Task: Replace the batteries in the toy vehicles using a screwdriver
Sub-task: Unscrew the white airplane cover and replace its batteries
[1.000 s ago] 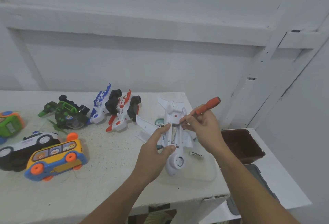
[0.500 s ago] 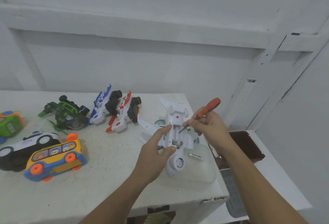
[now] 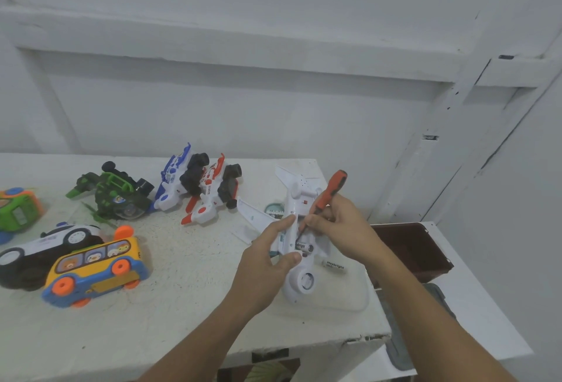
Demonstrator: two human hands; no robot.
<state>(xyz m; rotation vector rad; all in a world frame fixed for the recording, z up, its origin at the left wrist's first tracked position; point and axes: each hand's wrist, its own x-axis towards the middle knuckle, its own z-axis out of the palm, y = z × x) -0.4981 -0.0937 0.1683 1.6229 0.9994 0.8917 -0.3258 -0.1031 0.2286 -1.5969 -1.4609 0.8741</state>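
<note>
While the left hand (image 3: 267, 260) grips the plane (image 3: 299, 286), the right hand (image 3: 343, 229) pinches a screwdriver (image 3: 330, 191), now seemingly steeper.

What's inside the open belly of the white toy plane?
One battery lies in the open compartment of the plane, the screwdriver tip close by. The left hand and right hand cover the rest.

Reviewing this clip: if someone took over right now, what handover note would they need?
Left hand grips the white plane, underside up.
Right hand holds the screwdriver, tip at the plane's opened underside.
One battery sits inside the plane; a loose battery lies on the table beside it.
Done: cover off.
Left: finish the batteries, screw the cover back, then toys like the bus; whether those are done cannot be told.
</note>
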